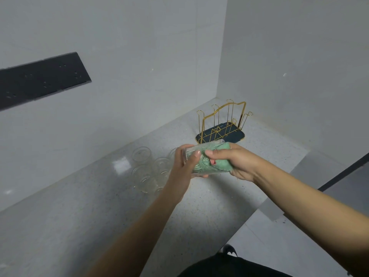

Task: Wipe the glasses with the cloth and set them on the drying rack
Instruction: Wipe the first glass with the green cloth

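Note:
My left hand (184,166) grips a clear ribbed glass (199,154), held on its side above the counter. A green cloth (219,159) is pushed into and around the glass, with my right hand (235,160) shut on it. Several more clear glasses (147,168) stand in a cluster on the counter just left of my left hand. The drying rack (221,124), gold wire pegs on a dark tray, stands behind my hands near the corner with nothing on its pegs.
The pale speckled counter (99,206) runs diagonally and ends at an edge on the right, with floor below. Grey walls meet in a corner behind the rack. A dark strip (40,80) is fixed on the left wall.

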`<action>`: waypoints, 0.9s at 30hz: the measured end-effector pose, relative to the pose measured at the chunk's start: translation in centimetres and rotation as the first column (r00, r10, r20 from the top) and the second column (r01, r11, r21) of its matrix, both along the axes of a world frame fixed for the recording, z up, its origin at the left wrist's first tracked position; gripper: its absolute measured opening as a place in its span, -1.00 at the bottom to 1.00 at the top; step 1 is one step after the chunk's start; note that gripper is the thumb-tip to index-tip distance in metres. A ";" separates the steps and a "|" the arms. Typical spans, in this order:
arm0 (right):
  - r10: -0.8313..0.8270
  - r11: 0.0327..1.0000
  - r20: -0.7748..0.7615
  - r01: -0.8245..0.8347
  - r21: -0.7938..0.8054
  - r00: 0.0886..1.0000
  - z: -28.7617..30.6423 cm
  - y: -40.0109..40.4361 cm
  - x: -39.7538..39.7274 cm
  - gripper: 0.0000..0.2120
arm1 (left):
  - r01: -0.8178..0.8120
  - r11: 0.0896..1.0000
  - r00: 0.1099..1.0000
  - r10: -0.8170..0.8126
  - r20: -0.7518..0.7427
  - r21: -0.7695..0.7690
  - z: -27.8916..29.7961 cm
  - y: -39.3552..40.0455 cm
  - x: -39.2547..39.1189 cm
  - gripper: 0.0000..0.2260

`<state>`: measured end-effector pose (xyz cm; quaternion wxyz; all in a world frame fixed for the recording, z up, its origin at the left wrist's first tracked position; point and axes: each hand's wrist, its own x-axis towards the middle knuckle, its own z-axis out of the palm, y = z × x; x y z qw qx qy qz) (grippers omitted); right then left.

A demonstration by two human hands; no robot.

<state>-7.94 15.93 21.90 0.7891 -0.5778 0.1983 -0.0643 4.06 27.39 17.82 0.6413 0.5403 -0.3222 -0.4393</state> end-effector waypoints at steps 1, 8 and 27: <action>0.010 1.000 0.013 -0.010 -0.016 1.000 0.0 0.2 0.1 -0.61 | -0.016 1.000 1.000 0.016 -0.007 -0.001 0.1 -0.2 0.0 -0.52; 0.190 0.821 -0.144 -0.237 -0.520 0.971 0.6 0.6 -0.9 -0.68 | 0.230 0.938 0.962 -0.178 -0.209 0.261 2.9 -0.3 1.2 -0.59; 0.092 0.985 -0.069 -0.101 -0.142 0.993 1.7 0.3 -0.4 -0.71 | 0.052 0.997 0.998 -0.053 0.033 0.052 0.8 0.4 0.4 -0.47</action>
